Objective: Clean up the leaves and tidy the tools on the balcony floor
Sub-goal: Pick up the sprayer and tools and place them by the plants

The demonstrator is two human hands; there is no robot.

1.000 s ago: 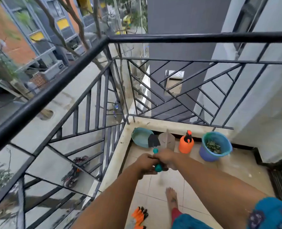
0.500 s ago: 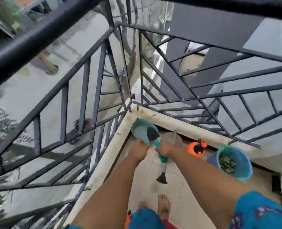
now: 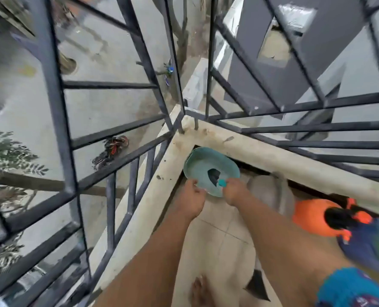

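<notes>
1. Head view: teal basin [image 3: 203, 167] in the floor's far-left corner, against the ledge [image 3: 272, 156].
2. Left hand [image 3: 192, 197] curled on basin's near rim.
3. Right hand [image 3: 234, 191] gripping a teal-handled trowel [image 3: 215, 177], black blade inside basin.
4. Orange sprayer [image 3: 312, 218] along the far edge, blurred bucket [image 3: 374, 247] just beside.

A teal basin [image 3: 208, 166] sits tilted in the balcony corner; a black-bladed trowel [image 3: 215, 176] with a teal handle lies inside.
</notes>
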